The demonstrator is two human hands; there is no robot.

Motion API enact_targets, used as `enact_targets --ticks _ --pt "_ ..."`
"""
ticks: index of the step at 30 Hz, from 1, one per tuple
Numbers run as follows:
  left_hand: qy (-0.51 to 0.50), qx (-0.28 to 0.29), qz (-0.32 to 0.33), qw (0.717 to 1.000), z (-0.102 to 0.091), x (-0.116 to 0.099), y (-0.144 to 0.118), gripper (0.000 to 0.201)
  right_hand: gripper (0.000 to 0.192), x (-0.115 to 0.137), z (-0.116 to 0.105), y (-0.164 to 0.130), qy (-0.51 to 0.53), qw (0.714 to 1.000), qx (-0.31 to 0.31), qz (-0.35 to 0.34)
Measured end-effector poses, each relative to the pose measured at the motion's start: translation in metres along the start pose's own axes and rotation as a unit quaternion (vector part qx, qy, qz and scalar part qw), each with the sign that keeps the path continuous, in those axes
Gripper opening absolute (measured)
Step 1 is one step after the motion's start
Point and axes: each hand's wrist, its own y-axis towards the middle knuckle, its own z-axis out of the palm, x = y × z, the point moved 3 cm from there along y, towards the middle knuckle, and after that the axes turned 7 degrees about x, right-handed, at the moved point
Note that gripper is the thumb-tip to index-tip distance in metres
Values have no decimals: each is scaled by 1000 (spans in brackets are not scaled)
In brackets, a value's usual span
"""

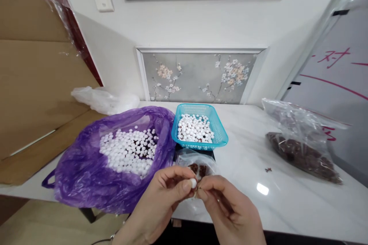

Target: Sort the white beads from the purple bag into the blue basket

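Observation:
My left hand (168,195) pinches a small white ball (193,183) between thumb and forefinger. Close beside it, my right hand (227,203) has its thumb and forefinger pressed together at the ball's right side; what they hold is too small to make out. Just behind my fingers lies an open clear plastic bag (211,160) with dark brown bits (198,169) in it. To the left, an open purple plastic bag (94,176) holds many white balls (126,149) with some brown among them. A blue basket (221,132) behind the hands contains more such balls (195,126).
On the right of the white table (301,203) rests a clear zip bag (301,149) of dark brown material, with a few loose brown bits (268,170) nearby. A large cardboard box (31,72) stands at the left. A crumpled white plastic bag (106,99) lies by the wall.

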Motion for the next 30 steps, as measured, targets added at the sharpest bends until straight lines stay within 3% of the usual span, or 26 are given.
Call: enact_targets --ticks 17,30 --pt "96 -32 53 993 -3 -1 -7 6 12 1 5 -1 -2 1000 -10 -4" --pt "50 -112 68 990 2 3 -12 10 14 3 13 -4 -66 995 -38 -63"
